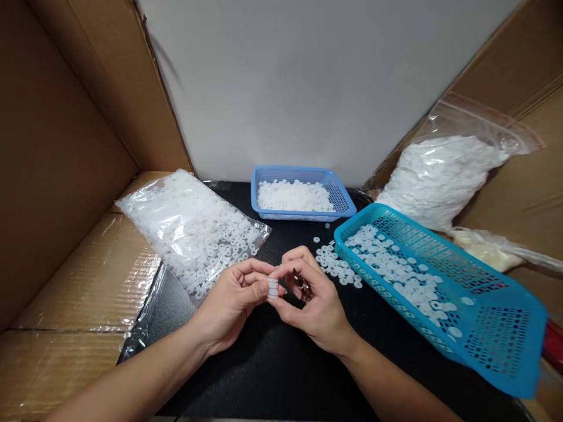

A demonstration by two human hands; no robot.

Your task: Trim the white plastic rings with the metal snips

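A short stack of white plastic discs point(273, 288) stands upright between my two hands, above the black table point(264, 375). My left hand point(237, 296) is closed, its thumb and fingertips against the left side of the stack. My right hand point(314, 296) is closed too, with the index finger over the top and the thumb under the bottom of the stack. Small shiny brown pieces point(302, 286) show in the curl of my right fingers; their kind I cannot make out.
Loose white washers point(338, 266) lie beside a turquoise basket point(501, 346) holding more. A blue basket point(303, 217) of small white pieces stands at the back. A clear bag of washers point(197, 234) lies left, a filled white bag point(440, 176) right. Cardboard walls point(88, 88) flank the table.
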